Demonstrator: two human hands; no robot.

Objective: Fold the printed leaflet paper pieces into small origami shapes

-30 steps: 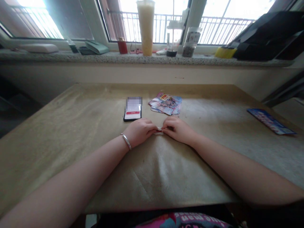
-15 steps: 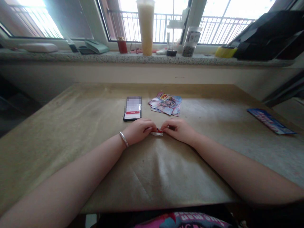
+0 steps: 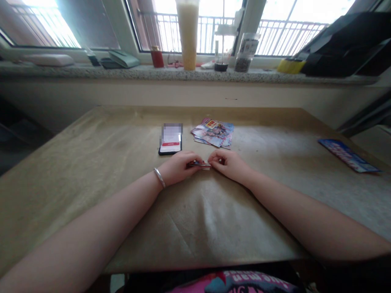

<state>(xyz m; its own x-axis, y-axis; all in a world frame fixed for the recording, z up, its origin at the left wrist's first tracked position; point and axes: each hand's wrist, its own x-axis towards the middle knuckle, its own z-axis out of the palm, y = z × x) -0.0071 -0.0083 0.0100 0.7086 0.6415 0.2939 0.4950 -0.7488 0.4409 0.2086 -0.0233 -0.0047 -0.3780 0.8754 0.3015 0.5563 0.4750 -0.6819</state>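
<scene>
My left hand [image 3: 182, 167], with a silver bangle at its wrist, is closed on a small, thin, red-and-white folded piece [image 3: 204, 166] just above the table. Its layers show edge-on, and the left fingers cover much of it. At the right end of this piece my right hand [image 3: 226, 161] has thumb and forefinger pinched together, touching its edge. A phone [image 3: 170, 140] with a lit screen lies just beyond my left hand. Past my right hand is a loose pile of colourful printed cards [image 3: 215, 134].
The table [image 3: 195, 228] has a creased tan cover. Toward its right edge lies a blue printed packet [image 3: 348, 156]. On the stone windowsill [image 3: 146, 74] stand a tall pale-yellow cup [image 3: 188, 36], a red bottle [image 3: 157, 57], a clear container [image 3: 243, 57] and a black bag [image 3: 345, 44].
The small piece has tilted from lying flatter to edge-on and sits further inside my left fingers. My right fingers have curled in more tightly at its right end.
</scene>
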